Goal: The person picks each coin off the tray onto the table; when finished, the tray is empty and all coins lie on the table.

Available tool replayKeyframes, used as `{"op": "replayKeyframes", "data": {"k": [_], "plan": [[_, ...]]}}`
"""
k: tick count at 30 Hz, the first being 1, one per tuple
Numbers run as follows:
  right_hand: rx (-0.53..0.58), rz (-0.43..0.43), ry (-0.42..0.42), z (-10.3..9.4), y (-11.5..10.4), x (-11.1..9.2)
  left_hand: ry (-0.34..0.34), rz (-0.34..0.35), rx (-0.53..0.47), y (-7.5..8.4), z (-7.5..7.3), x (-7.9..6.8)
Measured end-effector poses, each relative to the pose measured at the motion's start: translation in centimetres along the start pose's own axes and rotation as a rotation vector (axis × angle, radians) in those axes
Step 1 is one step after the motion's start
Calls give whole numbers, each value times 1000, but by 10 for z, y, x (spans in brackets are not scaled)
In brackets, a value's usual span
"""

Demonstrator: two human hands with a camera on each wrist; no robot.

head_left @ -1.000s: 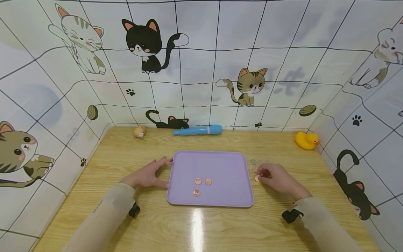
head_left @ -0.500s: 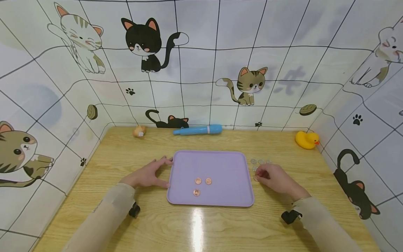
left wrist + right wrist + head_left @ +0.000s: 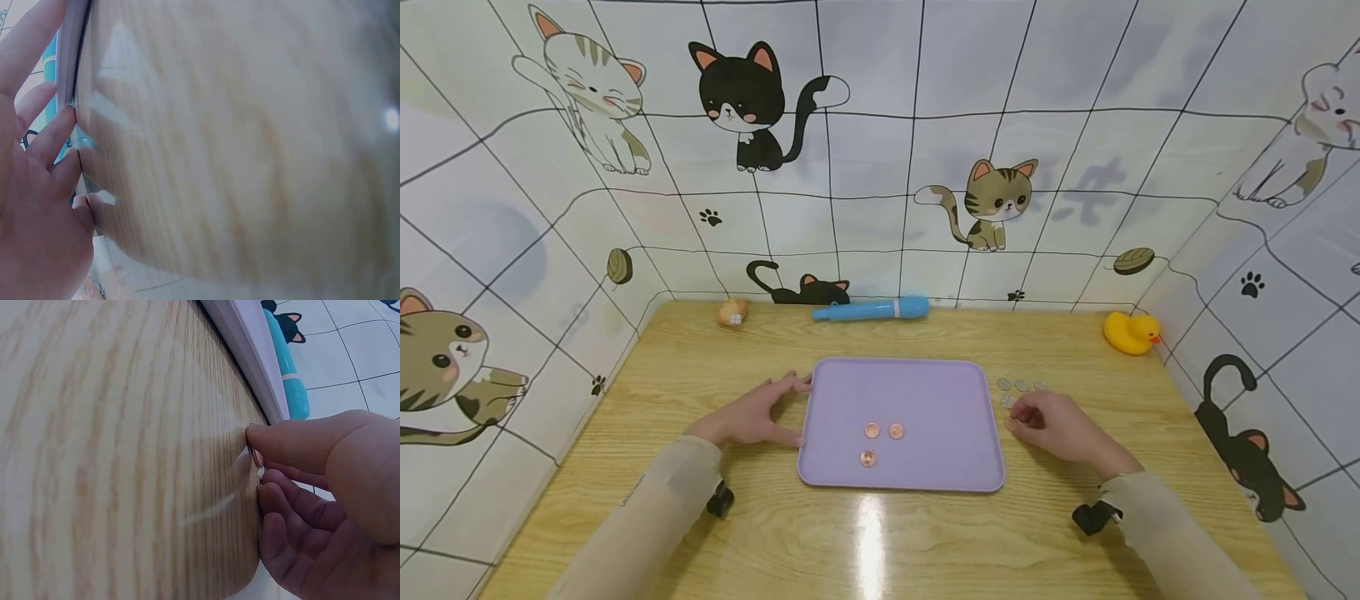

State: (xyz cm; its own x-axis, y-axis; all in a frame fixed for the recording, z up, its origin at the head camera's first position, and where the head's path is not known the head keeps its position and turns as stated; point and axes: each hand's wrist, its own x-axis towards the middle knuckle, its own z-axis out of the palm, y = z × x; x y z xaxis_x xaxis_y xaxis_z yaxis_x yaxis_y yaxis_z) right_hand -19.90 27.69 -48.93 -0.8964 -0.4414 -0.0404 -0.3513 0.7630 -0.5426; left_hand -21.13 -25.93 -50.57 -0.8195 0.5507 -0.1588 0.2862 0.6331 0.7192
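Copper coin sits tilted on edge in the right hand, pinched between thumb and fingers, low over the surface just beyond the right edge of the lilac tray. Near those fingertips, also outside the tray, lie pale silvery coins, four of which can be made out. Three copper coins lie flat and apart inside the tray. At its left edge the left hand is spread, thumb and fingers wide, fingertips at the rim. The surface is light wood-grain, with a bright streak of glare in front of the tray. Along its back stand a small orange-brown figure, a blue pen-shaped object and a yellow duck; behind and on both sides rise white walls with black grid lines and cartoon cats. Beige sleeves run off the bottom of the head view. There, the right fingers cover most of the pinched coin, and the coins' markings are too small to read. Most of the left wrist view is blurred wood grain.
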Motion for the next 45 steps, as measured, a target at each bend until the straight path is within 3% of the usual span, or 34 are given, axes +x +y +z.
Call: {"op": "replayKeyframes", "data": {"k": [40,45], "plan": [[-31,20,-2,-1,1,4,-3,-3,16,-2,0,0],[14,6,19,-6,-2,6,-7,-10,17,-3,0,1]]}}
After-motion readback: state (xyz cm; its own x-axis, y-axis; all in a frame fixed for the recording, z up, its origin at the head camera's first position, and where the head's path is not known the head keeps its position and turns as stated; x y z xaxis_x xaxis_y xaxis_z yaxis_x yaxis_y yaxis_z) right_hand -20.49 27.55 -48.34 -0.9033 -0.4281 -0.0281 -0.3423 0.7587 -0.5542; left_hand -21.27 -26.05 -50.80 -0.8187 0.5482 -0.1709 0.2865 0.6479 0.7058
